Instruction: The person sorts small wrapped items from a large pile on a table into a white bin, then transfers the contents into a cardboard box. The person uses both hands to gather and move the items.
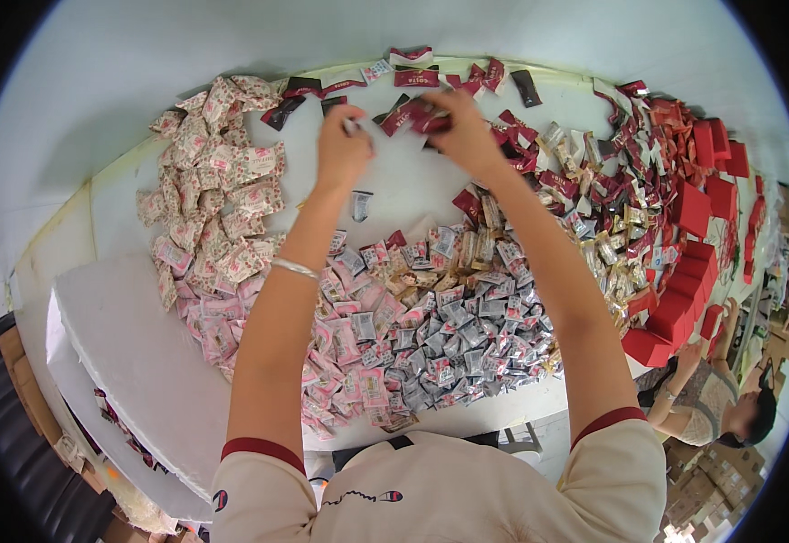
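My left hand (pixel 342 153) is over the far middle of the white table, fingers curled. Something small, dark and silvery shows at its fingertips, too blurred to name. A dark red Costa sachet (pixel 430 121) is in my right hand (pixel 462 125), also blurred by motion. Just left of it is another dark red sachet (pixel 394 121). Below my left hand, a small grey-silver packet (pixel 361 206) lies alone on the white tabletop (pixel 394 180). More dark red sachets (pixel 416 75) lie along the far edge.
Floral packets (pixel 221 173) are heaped left, pink packets (pixel 343 339) and silver packets (pixel 466 326) nearer me. Gold-wrapped pieces (pixel 608 251) and red boxes (pixel 679 305) are at right. A white foam box (pixel 130 360) stands at left. Another person (pixel 696 400) works at far right.
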